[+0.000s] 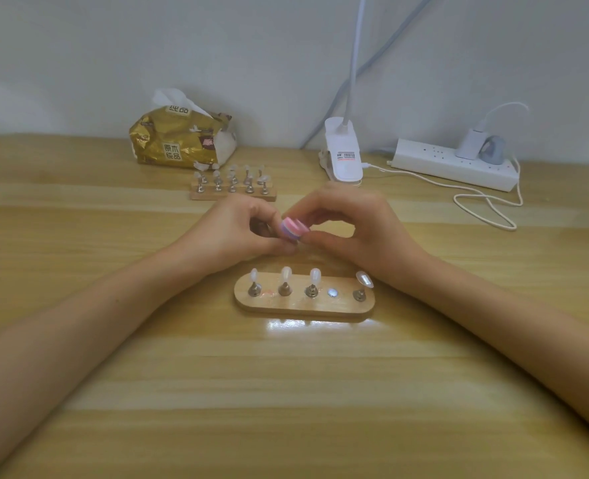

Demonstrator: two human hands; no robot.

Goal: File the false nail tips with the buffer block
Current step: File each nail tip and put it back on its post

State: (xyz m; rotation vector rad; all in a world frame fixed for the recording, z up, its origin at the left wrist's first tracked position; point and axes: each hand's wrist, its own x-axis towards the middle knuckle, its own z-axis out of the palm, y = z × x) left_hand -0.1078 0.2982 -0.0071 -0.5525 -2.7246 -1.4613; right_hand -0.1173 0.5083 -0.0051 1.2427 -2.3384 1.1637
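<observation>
Along the far edge of the tabletop [286,392] we see a gold tissue pack [179,140], a white lamp clip [343,153] and, toward the right corner, a power strip [455,164]. Our hands hide part of the far stand [232,193]. The buffer block [295,229] is small, with pink and purple layers, and is held mid-tabletop. Our right hand [358,229] pinches it. Our left hand [241,233] is curled against it, and we cannot tell what it holds. We count two wooden stands. The near stand [303,302] carries four nail tips [286,273] and one bare metal disc [333,292].
</observation>
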